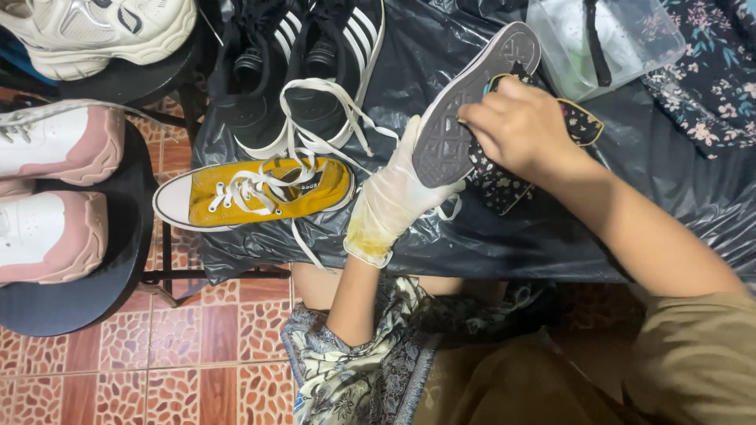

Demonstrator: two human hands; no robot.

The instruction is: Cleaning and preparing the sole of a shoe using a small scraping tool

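Observation:
My left hand (391, 197), in a pale stained glove, grips a canvas sneaker (472, 102) turned sole-up, its grey tread facing me. My right hand (520, 126), bare, presses down against the edge of that sole; what it holds is hidden by the fingers. A dark floral cloth (504, 185) with a yellow-trimmed part lies under the hands. The matching yellow sneaker (260, 189) with white laces lies on its side to the left on the black plastic sheet (488, 236).
A pair of black striped shoes (307, 71) stands behind the yellow sneaker. White and pink shoes (55, 189) rest on a round black stool at the left. A clear plastic container (606, 43) sits at the back right. Red patterned floor tiles (197, 354) lie below.

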